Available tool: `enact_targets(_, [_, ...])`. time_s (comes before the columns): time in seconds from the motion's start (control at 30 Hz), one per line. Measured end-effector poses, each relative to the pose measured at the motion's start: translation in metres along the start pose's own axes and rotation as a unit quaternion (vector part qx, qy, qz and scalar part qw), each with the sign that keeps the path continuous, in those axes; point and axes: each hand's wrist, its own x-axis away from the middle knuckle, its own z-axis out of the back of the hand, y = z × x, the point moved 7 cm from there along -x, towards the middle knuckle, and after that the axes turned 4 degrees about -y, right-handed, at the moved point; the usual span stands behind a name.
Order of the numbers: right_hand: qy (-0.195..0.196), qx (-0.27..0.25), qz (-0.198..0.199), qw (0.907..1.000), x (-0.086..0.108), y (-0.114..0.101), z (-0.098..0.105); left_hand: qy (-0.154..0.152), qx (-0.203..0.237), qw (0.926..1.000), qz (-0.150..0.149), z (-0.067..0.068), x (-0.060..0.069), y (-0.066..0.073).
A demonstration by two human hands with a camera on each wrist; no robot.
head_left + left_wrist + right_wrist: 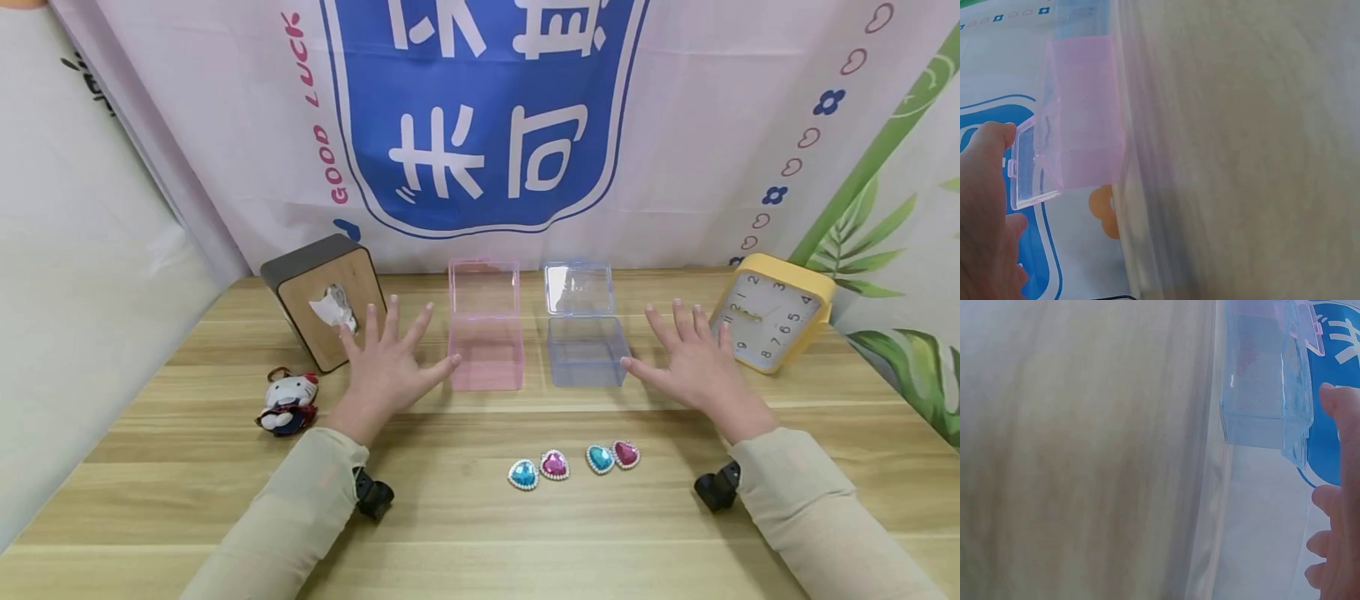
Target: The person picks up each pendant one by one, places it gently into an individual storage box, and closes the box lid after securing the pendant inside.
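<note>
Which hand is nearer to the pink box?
Left. The left hand is just beside the pink box, on its left; the right hand is farther off, beyond the blue box.

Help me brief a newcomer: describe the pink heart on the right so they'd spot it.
On the wooden table, find the open blue box. In front of it lies a blue heart. Just right of that is the pink heart, the rightmost of all four.
</note>
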Motion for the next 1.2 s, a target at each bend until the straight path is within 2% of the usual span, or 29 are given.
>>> enact_targets(0.23, [-0.007, 0.000, 0.004, 1.0000, -0.001, -0.002, 0.000, -0.006, 0.001, 1.0000, -0.003, -0.003, 0.000, -0.001])
enact_targets(0.4, [0.011, -0.009, 0.019, 0.9997, 0.003, -0.009, 0.006, 0.011, 0.026, 0.9995, -0.014, 0.002, 0.000, 0.000])
enact_targets(0.57, [0.031, -0.036, 0.053, 0.9975, 0.011, -0.029, 0.013, 0.021, 0.088, 0.9951, -0.041, 0.006, 0.000, 0.004])
enact_targets(0.67, [0.043, -0.052, 0.079, 0.9945, 0.015, -0.046, 0.015, 0.019, 0.154, 0.9864, -0.056, 0.006, 0.000, 0.006])
enact_targets(0.77, [0.055, -0.060, 0.105, 0.9911, 0.019, -0.061, 0.015, 0.019, 0.236, 0.9695, -0.063, 0.004, 0.001, 0.007])
enact_targets(0.9, [0.062, -0.074, 0.132, 0.9865, 0.025, -0.077, 0.013, 0.028, 0.345, 0.9361, -0.063, 0.002, 0.000, 0.007])
enact_targets(1.0, [0.057, -0.093, 0.147, 0.9832, 0.030, -0.088, 0.010, 0.034, 0.416, 0.9066, -0.059, -0.002, -0.001, 0.008])
enact_targets(1.2, [0.047, -0.131, 0.189, 0.9720, 0.040, -0.109, 0.003, 0.052, 0.539, 0.8393, -0.049, -0.011, -0.002, 0.013])
